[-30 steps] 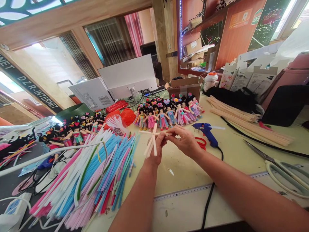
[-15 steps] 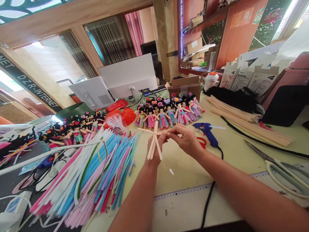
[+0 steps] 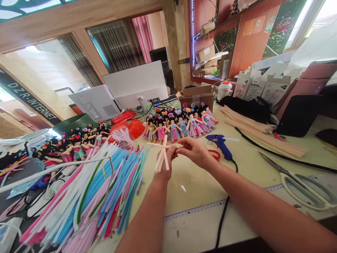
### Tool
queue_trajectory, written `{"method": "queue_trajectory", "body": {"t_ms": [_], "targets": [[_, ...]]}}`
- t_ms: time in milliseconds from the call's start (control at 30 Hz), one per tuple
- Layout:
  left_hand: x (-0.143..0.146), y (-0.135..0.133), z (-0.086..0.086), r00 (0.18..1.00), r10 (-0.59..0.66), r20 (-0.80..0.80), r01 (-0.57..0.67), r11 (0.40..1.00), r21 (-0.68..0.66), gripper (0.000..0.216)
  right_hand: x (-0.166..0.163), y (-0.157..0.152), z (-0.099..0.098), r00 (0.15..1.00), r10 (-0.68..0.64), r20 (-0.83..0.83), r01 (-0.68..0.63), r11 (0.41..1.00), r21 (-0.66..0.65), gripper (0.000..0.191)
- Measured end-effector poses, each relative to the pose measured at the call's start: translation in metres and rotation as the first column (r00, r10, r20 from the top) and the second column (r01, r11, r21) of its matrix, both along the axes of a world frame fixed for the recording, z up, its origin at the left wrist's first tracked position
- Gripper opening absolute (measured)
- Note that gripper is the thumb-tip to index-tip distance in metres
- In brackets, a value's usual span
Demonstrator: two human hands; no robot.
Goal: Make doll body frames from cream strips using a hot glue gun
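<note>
My left hand [image 3: 167, 162] is closed around a bare doll body [image 3: 162, 154] bent from beige pipe cleaners, with several legs splayed towards me and a stub pointing up. One arm of it sticks out to the left. The fingertips of my right hand [image 3: 196, 151] pinch the other arm, close beside my left thumb. Just beyond the hands stands a group of finished dolls [image 3: 173, 128] in colourful skirts. A blue glue gun [image 3: 222, 144] lies right of my right hand.
Loose coloured pipe cleaners [image 3: 86, 196] cover the left. On the right lie scissors [image 3: 292, 175], bundles of beige pipe cleaners [image 3: 265, 137] and a black cable [image 3: 284, 160]. A ruler strip [image 3: 197, 209] runs along the near side. More dolls [image 3: 76, 147] stand at far left; a monitor [image 3: 135, 84] rises behind.
The view has shifted slightly, so everything sits a little further left. My left hand still holds the doll body, and my right fingers remain pinched on its arm.
</note>
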State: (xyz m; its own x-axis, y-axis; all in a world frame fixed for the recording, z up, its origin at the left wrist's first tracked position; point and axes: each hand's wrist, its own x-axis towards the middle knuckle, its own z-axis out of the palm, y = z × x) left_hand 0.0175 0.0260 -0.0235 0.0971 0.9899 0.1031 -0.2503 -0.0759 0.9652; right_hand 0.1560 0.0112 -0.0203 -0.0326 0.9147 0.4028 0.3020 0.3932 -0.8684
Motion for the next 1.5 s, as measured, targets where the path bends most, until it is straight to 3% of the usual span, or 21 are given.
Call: {"method": "queue_trajectory", "body": {"t_ms": [133, 233, 367, 467, 567, 767, 867, 967, 1133, 1200, 1267, 1333, 1400, 1500], "targets": [[0.0, 0.003, 0.001, 0.996, 0.053, 0.066, -0.05, 0.998, -0.049, 0.032, 0.003, 0.003, 0.005, 0.97, -0.061, 0.235, 0.084, 0.993, -0.087, 0.025], [0.0, 0.003, 0.001, 0.994, 0.061, 0.086, -0.056, 0.997, -0.059, 0.033, 0.007, -0.005, 0.02, 0.907, 0.015, 0.421, 0.062, 0.984, -0.17, 0.019], [0.0, 0.002, 0.003, 0.995, 0.064, 0.079, -0.06, 0.997, -0.044, 0.036, 0.023, -0.029, 0.033, 0.838, 0.094, 0.537, 0.045, 0.97, -0.24, 0.019], [0.001, 0.001, 0.005, 0.994, 0.067, 0.089, -0.062, 0.996, -0.06, 0.039, 0.053, -0.047, 0.028, 0.795, 0.089, 0.6, 0.118, 0.948, -0.297, 0.024], [0.003, 0.0, 0.008, 0.995, 0.067, 0.081, -0.062, 0.997, -0.054, 0.04, 0.088, -0.055, 0.017, 0.755, 0.017, 0.656, 0.281, 0.895, -0.346, 0.035], [0.005, -0.007, 0.021, 0.999, 0.042, 0.007, -0.043, 0.999, 0.027, 0.037, 0.128, -0.035, 0.0, 0.579, -0.283, 0.765, 0.605, 0.778, -0.17, 0.036], [0.003, -0.009, 0.025, 0.998, 0.051, -0.023, -0.05, 0.998, 0.048, 0.036, 0.128, -0.021, -0.006, 0.593, -0.385, 0.707, 0.636, 0.763, -0.118, 0.039], [0.001, -0.007, 0.021, 0.998, 0.068, -0.017, -0.067, 0.996, 0.054, 0.037, 0.124, -0.011, -0.011, 0.691, -0.343, 0.637, 0.567, 0.804, -0.182, 0.035], [-0.002, -0.001, 0.007, 0.996, 0.088, -0.015, -0.087, 0.993, 0.077, 0.038, 0.122, -0.006, -0.008, 0.731, -0.348, 0.587, 0.577, 0.775, -0.259, 0.029], [-0.004, 0.0, 0.002, 0.994, 0.102, -0.04, -0.098, 0.99, 0.099, 0.038, 0.12, -0.007, 0.0, 0.793, -0.352, 0.498, 0.535, 0.793, -0.291, 0.029], [-0.005, 0.0, -0.001, 0.989, 0.117, -0.088, -0.104, 0.984, 0.145, 0.037, 0.115, -0.008, 0.011, 0.916, -0.321, 0.24, 0.39, 0.853, -0.347, 0.025], [-0.007, 0.0, -0.002, 0.98, 0.135, -0.145, -0.106, 0.976, 0.19, 0.035, 0.106, -0.01, 0.023, 0.983, -0.184, -0.012, 0.167, 0.917, -0.361, 0.024], [-0.01, 0.001, -0.003, 0.972, 0.143, -0.187, -0.104, 0.974, 0.203, 0.033, 0.094, -0.011, 0.031, 0.986, -0.05, -0.161, -0.007, 0.943, -0.332, 0.027], [-0.013, 0.004, -0.005, 0.964, 0.148, -0.22, -0.103, 0.974, 0.202, 0.031, 0.081, -0.013, 0.03, 0.968, 0.014, -0.249, -0.102, 0.933, -0.346, 0.035]]}}
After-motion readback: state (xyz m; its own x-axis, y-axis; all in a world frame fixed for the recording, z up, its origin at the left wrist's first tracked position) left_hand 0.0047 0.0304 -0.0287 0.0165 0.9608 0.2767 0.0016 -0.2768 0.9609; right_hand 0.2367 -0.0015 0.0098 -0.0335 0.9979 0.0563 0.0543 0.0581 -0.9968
